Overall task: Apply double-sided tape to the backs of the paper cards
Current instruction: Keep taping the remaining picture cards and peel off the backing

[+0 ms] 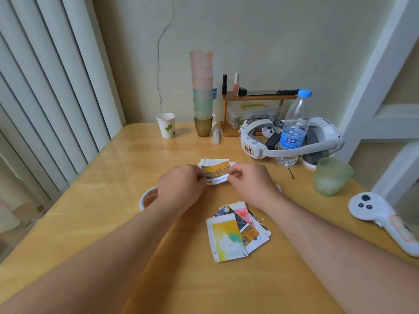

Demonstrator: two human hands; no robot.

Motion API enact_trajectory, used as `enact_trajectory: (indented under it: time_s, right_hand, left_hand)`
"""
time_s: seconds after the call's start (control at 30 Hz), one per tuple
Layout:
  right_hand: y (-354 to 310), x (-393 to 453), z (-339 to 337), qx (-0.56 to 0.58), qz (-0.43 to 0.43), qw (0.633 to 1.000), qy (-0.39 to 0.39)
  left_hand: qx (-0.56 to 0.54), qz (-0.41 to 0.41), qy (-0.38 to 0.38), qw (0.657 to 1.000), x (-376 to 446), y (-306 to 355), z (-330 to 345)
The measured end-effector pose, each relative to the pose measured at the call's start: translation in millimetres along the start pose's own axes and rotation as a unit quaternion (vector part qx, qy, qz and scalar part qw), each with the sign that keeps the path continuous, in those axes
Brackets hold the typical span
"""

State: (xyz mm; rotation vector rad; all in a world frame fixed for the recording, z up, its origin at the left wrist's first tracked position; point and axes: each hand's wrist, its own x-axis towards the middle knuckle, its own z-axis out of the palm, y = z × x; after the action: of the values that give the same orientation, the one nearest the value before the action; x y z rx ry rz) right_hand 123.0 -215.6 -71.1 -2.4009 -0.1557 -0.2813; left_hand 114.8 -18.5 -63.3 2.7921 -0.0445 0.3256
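Both hands: your left hand [181,184] and right hand [249,182] pinch one card [215,170], fingers curled.
Pile: more cards [235,234] lie on the bench [113,200].

From my remote seat I can read only "149", handwritten in black on an orange sticker [248,150] stuck to the white headset [292,141] on the table, while the blue label [291,139] on the water bottle [294,123] carries white characters too small to make out.
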Motion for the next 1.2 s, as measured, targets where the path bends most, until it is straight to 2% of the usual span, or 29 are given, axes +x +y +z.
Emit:
enact_trajectory:
  time_s: [0.3,0.6,0.8,0.9,1.03,1.13,1.2]
  right_hand:
    - [8,11,18,-0.138,-0.039,0.990,-0.011]
    - [-2,10,10,-0.173,0.010,0.983,-0.056]
    - [-7,-2,-1,-0.169,0.011,0.982,-0.080]
    - [-9,-13,-7,-0.157,0.008,0.984,-0.087]
    - [-11,-33,-15,-0.136,0.008,0.986,-0.092]
    - [-13,-46,-17,-0.119,0.007,0.988,-0.093]
    - [-13,-55,-14,-0.101,0.003,0.992,-0.071]
  left_hand:
    - [0.152,0.038,-0.031,0.987,16,12,16]
    - [0.226,0.096,-0.032,0.969,13,10,14]
    - [0.203,0.097,-0.065,0.972,3,7,5]
    - [0.181,0.130,-0.026,0.975,-17,2,8]
    - [0.100,0.163,0.022,0.981,-45,0,4]
    - [0.063,0.144,0.046,0.987,-57,-9,-4]
    - [0.056,0.108,0.030,0.992,-62,-19,-15]
